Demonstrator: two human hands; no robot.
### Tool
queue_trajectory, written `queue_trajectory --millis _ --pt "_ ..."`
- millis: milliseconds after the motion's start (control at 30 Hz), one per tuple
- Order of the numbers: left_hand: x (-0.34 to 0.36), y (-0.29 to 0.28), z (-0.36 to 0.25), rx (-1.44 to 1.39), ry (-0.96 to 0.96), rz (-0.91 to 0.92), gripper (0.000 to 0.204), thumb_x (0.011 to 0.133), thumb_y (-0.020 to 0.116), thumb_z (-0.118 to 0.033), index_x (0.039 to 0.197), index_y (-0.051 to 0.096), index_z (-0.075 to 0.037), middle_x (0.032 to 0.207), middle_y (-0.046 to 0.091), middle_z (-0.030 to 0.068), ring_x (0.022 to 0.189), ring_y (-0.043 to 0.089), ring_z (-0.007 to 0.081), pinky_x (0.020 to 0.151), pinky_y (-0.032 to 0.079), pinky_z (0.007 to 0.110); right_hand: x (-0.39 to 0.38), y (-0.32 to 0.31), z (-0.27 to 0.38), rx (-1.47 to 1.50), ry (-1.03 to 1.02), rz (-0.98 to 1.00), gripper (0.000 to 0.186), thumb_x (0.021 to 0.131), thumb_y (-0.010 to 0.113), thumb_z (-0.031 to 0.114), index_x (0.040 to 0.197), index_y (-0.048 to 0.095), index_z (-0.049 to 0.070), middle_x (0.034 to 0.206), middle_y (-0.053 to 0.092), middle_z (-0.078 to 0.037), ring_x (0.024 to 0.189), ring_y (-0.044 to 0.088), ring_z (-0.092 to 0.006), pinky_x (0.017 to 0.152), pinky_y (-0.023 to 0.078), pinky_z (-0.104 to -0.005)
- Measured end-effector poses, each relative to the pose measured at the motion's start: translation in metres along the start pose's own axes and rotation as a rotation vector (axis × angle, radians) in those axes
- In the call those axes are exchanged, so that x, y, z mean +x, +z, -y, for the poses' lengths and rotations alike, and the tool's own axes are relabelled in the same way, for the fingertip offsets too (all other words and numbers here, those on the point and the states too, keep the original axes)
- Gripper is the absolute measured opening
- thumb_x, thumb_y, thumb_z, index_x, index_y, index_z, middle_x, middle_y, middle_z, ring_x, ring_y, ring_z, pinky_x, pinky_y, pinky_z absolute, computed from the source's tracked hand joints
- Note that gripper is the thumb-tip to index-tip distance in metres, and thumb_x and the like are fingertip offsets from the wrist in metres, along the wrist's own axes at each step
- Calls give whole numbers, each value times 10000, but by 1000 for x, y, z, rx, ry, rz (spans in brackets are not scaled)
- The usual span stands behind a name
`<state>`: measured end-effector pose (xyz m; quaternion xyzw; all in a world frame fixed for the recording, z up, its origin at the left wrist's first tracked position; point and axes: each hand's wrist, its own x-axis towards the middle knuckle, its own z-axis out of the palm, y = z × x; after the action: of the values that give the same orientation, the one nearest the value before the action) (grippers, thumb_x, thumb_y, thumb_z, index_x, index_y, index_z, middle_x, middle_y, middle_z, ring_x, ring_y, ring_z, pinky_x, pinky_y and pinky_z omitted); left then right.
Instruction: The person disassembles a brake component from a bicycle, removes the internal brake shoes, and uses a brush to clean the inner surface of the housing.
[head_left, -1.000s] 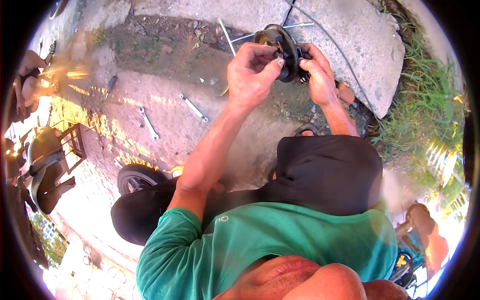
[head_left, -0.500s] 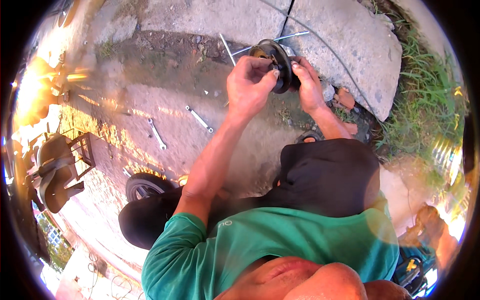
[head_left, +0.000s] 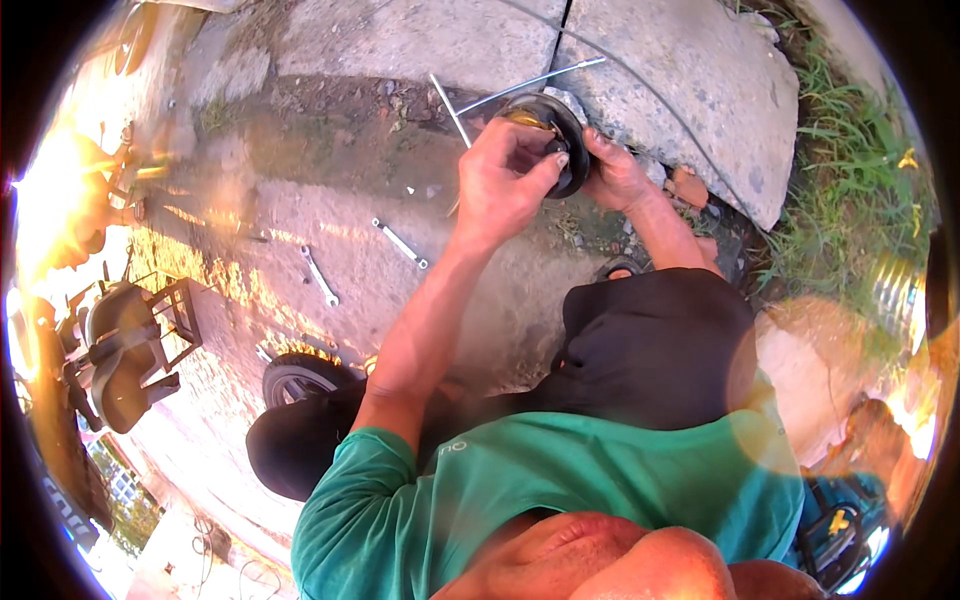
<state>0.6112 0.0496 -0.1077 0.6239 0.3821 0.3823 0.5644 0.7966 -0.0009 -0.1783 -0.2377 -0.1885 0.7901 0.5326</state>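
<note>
Left grip (head_left: 503,178) holds the black drum (head_left: 573,128), right grip (head_left: 615,178) seemingly supporting it.

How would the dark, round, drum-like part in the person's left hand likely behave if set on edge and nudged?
The dark, round, drum-like part would probably roll, given its circular outline. It is likely stiff, since its disc shows no sag in the left hand. Its smooth-looking edge might also slip a little.
</note>
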Motion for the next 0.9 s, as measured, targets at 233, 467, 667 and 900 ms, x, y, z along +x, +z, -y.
queue_trajectory --millis 233,467,667,900 --pt "1 3 -5 345 43 -53 220 829 833 -91 978 705 7 888 711 98 763 700 156 701 574 311 5 28 -16 -25 -15 -157 638 1096 390 549 1458 523 41 1433 601 -98 1304 589 -214 1127 458 -403" --pt "2 7 -3 369 42 -62 247 830 834 -99 1013 711 12 929 718 124 794 725 196 717 581 336 11 27 -21 -128 -164 -248 566 1109 390 495 1427 545 53 1360 637 -83 1231 627 -188 1046 516 -385" --pt "14 -3 -5 316 21 71 244 880 796 -92 1086 705 3 943 722 86 836 709 155 775 577 305 11 15 -20 146 -88 -250 638 1101 324 549 1437 539 50 1394 628 -107 1274 610 -227 1086 503 -421" --pt "-15 -62 71 744 -150 112 540 846 812 -208 1337 630 -74 1196 661 169 1070 658 312 927 538 440 8 4 -8 465 -59 -354 720 1054 346 624 1453 551 61 1447 603 -145 1333 571 -318 1169 408 -530"
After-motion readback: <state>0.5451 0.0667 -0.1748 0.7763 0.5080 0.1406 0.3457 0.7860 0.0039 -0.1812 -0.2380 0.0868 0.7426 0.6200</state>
